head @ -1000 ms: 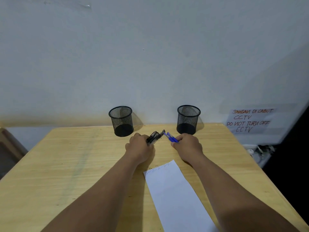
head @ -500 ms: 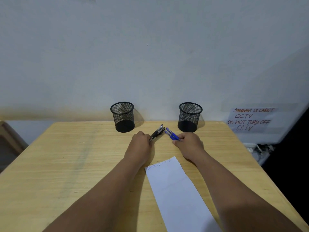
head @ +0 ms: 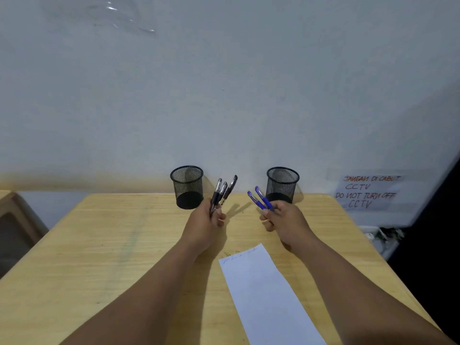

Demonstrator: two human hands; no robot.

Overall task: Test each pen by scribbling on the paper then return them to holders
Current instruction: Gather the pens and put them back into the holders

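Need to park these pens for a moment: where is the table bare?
Bare wood lies left of the left hand, out to the table edge, and between the paper and the right edge. It is crowded between the two mesh holders, where both hands hold pens.

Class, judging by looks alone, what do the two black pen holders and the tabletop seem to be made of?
Two black pen holders: likely painted metal mesh; the wall shows through the fine grid. Pale yellow tabletop: wood or wood-look laminate, matte, with visible grain lines.

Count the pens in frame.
5. Three black pens fanned in the left hand, two blue pens in the right hand. Both holders look empty; more could hide behind fingers.
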